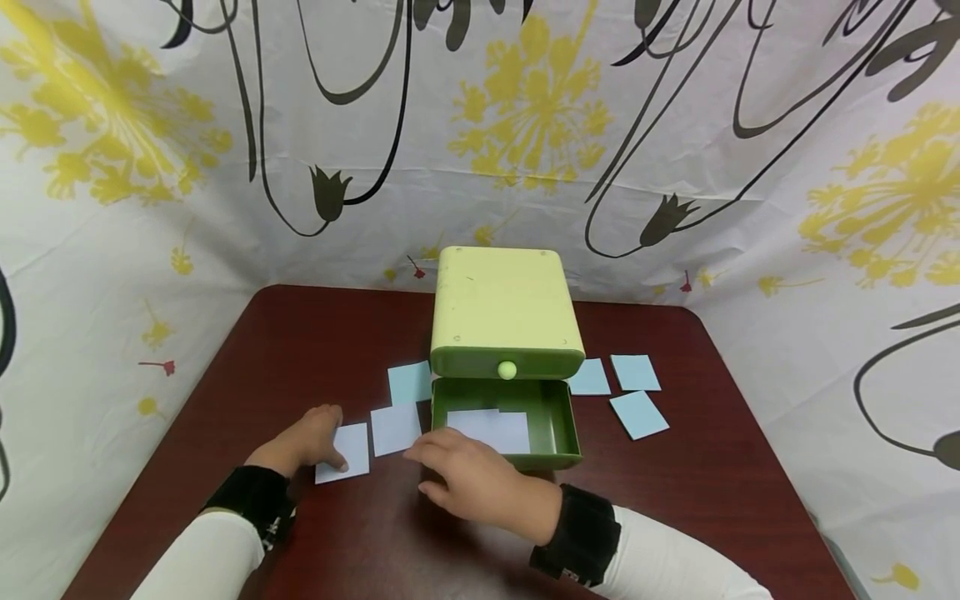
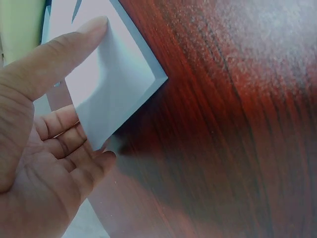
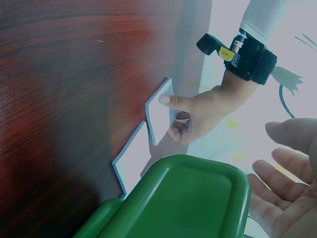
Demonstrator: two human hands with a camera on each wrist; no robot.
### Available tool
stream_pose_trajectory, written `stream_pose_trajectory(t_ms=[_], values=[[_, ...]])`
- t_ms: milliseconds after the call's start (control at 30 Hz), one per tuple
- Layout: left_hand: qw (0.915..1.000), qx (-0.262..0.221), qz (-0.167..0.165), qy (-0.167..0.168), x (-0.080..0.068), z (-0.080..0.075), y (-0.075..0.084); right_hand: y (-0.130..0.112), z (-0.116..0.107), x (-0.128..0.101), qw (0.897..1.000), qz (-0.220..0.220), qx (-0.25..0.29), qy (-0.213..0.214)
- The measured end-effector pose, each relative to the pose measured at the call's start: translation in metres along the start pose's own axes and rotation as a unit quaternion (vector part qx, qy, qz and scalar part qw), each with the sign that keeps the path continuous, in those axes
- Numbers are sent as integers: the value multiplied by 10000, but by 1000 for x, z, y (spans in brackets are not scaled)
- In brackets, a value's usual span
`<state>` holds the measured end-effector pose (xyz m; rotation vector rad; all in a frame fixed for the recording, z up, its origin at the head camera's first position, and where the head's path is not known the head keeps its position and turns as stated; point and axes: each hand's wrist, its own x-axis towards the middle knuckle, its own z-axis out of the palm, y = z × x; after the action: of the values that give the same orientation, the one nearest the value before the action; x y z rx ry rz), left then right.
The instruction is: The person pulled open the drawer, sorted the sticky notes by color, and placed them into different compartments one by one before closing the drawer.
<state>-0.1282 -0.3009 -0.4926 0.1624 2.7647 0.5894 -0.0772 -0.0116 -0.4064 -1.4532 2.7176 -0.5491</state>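
While the left hand (image 1: 311,442) pinches a blue card (image 1: 345,452), lift it flat; the right hand (image 1: 465,475) hovers open beside the drawer (image 1: 558,417).

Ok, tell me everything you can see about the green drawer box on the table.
The green drawer box is smooth plastic by its look, pale yellow-green on top with rounded corners and darker green sides. It sits at the back middle of the dark red table. An upper drawer is closed, with a round pale knob. The bottom drawer is pulled out toward the person and holds pale paper cards. The right hand hovers by its front left corner; whether it touches is unclear.
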Motion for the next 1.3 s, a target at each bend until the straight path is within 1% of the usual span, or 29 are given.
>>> stream_pose_trajectory(t_ms=[133,267,400,567,667,767,867,933,1000,1167,1300], values=[[9996,-273,-78,4,-2,2,-2,1,0,-1,10000,16,74,27],[9990,-413,-115,89,-5,2,-3,4,-3,-3,9996,85,270,51],[9977,-626,75,251,-9,2,-3,10,-6,-8,9991,198,347,111],[9939,-963,410,347,-13,2,-5,22,-13,-21,9978,274,428,431],[9915,-1145,469,400,-18,-2,-4,32,-18,-31,9954,424,563,646],[9885,-1326,448,579,-25,-11,1,42,-24,-44,9914,669,663,905],[9849,-1410,486,884,-30,-21,13,52,-31,-59,9856,905,717,1233],[9825,-1429,530,1066,-33,-29,26,57,-35,-68,9809,1099,723,1433],[9810,-1414,624,1175,-36,-35,40,62,-39,-77,9758,1348,740,1557],[9785,-1438,800,1244,-40,-46,80,71,-45,-96,9662,1879,594,1663],[9764,-1503,943,1234,-43,-50,109,76,-47,-109,9615,2040,504,1773]])
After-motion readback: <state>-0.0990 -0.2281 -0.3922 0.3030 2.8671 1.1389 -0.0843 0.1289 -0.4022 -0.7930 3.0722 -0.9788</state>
